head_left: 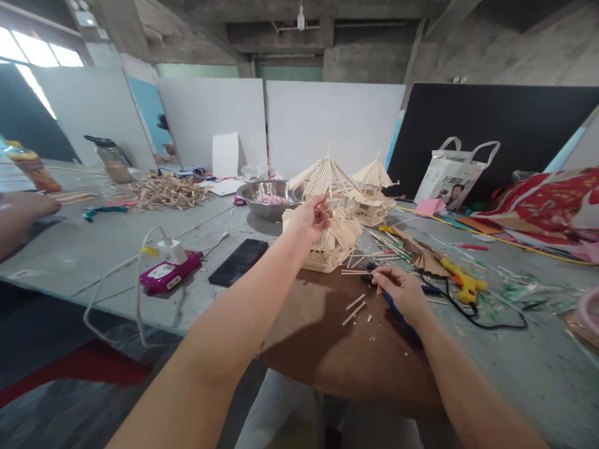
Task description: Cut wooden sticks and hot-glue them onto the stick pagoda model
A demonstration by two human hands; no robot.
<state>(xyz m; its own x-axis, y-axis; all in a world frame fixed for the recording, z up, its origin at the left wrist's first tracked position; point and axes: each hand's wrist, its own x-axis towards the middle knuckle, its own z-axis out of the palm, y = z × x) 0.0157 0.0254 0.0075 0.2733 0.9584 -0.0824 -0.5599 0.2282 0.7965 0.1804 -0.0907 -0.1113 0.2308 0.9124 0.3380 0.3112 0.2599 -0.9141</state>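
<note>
Pinching thin wooden sticks [353, 272], right grip [397, 288] has the stick pavilion [346, 234] ahead and to its left; sticks' long axis runs roughly crosswise, ends pointing left from that grip. Left grip [312, 219] is nearer the pavilion, fingers curled by the upper roof [322, 178]; can't tell whether holding anything. Pavilion looks pale, bare wood, two-tiered, lower roof slatted, top one peaked.

Above us, a white bulb [301, 17] hangs among bare concrete beams [374, 10]. White partition boards [334, 118] and a black board [491, 125] stand behind our grey worktable [100, 240]; we see bright windows [37, 48] at upper left.
</note>
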